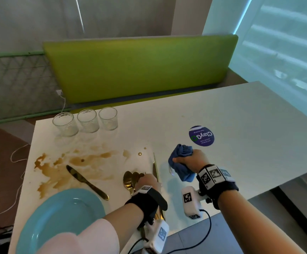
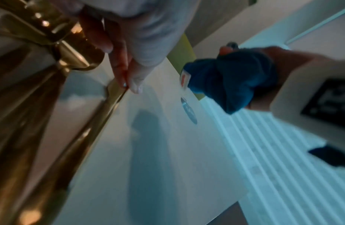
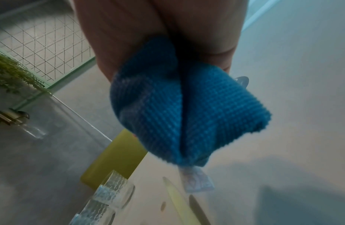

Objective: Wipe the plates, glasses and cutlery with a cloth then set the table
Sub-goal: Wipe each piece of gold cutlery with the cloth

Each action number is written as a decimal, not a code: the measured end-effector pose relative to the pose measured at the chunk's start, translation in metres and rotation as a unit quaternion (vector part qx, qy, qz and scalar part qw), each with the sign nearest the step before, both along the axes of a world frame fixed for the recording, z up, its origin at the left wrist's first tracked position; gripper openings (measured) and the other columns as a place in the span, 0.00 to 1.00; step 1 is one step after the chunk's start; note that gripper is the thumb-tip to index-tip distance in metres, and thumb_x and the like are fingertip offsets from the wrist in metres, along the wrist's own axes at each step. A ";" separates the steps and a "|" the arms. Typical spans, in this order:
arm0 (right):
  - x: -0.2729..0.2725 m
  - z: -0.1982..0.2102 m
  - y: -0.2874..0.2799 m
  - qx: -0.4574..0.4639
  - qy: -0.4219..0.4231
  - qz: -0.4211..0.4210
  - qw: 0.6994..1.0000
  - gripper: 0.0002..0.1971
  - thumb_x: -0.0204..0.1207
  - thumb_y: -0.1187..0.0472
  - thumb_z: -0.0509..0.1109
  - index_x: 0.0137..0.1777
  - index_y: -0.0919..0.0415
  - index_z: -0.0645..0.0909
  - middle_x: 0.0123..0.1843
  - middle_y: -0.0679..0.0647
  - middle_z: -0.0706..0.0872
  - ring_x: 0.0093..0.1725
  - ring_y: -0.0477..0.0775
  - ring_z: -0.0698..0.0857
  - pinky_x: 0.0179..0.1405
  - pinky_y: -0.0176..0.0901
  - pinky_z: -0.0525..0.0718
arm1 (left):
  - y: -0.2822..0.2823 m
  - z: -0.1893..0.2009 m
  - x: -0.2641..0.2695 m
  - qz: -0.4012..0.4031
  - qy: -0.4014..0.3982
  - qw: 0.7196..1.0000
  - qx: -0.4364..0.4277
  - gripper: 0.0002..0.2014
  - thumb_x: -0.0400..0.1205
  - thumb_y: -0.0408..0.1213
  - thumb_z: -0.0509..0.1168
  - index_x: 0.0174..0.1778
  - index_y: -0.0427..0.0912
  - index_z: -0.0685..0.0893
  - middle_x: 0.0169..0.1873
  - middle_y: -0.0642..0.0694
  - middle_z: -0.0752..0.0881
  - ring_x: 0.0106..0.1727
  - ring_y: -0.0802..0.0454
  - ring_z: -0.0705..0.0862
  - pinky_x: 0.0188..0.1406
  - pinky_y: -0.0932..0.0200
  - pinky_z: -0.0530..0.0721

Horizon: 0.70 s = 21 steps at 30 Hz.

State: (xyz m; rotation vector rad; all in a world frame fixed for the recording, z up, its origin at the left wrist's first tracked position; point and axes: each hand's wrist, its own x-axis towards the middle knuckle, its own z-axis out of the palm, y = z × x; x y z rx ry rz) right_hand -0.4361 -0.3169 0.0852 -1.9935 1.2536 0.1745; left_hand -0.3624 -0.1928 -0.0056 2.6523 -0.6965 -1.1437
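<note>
My left hand (image 1: pixel 149 180) is curled over a bundle of gold cutlery (image 1: pixel 128 180) at the table's front. In the left wrist view its fingertips (image 2: pixel 129 82) touch a gold knife (image 2: pixel 90 134) of that bundle. My right hand (image 1: pixel 191 160) grips a bunched blue cloth (image 1: pixel 182 162) just above the table, to the right of the cutlery; the cloth (image 3: pixel 177 106) fills the right wrist view. A blue plate (image 1: pixel 61 217) lies at the front left. Another gold knife (image 1: pixel 86 181) rests in a brown spill (image 1: pixel 61 167). Three empty glasses (image 1: pixel 88 120) stand in a row at the back left.
The white table (image 1: pixel 240 125) carries a round purple sticker (image 1: pixel 201 136) beyond the cloth. A green bench (image 1: pixel 139 66) runs behind the table. Cables hang from both wrist cameras past the front edge, and a white cord lies on the floor at the left.
</note>
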 end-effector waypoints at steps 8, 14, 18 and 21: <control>0.008 0.004 0.009 0.016 0.016 0.022 0.999 0.16 0.75 0.51 0.70 0.54 0.64 0.81 0.58 0.64 0.85 0.61 0.62 0.82 0.62 0.48 0.78 | 0.008 -0.010 -0.004 -0.035 -0.091 0.995 0.007 0.13 0.82 0.44 0.60 0.58 0.43 0.83 0.57 0.44 0.87 0.59 0.45 0.85 0.58 0.54 0.82; 0.026 0.008 0.007 0.010 0.008 0.027 1.000 0.12 0.74 0.51 0.71 0.34 0.55 0.75 0.46 0.58 0.81 0.47 0.56 0.79 0.50 0.43 0.76 | 0.031 0.024 0.066 0.137 -0.122 0.983 -0.030 0.18 0.81 0.46 0.59 0.65 0.43 0.77 0.64 0.42 0.81 0.68 0.42 0.75 0.68 0.49 0.72; 0.048 0.009 0.010 -0.006 0.015 0.045 0.999 0.16 0.73 0.47 0.71 0.46 0.61 0.80 0.50 0.63 0.85 0.46 0.57 0.80 0.46 0.42 0.74 | 0.074 0.039 0.115 0.160 -0.102 0.971 0.145 0.24 0.61 0.58 0.74 0.46 0.45 0.88 0.50 0.43 0.87 0.59 0.45 0.83 0.81 0.39 0.52; 0.062 0.010 0.015 -0.007 0.019 0.071 0.997 0.19 0.73 0.48 0.71 0.52 0.64 0.82 0.56 0.65 0.86 0.55 0.63 0.83 0.53 0.48 0.79 | 0.095 0.048 0.122 0.129 0.000 0.966 0.225 0.20 0.54 0.58 0.79 0.33 0.49 0.87 0.48 0.51 0.83 0.49 0.51 0.84 0.64 0.58 0.74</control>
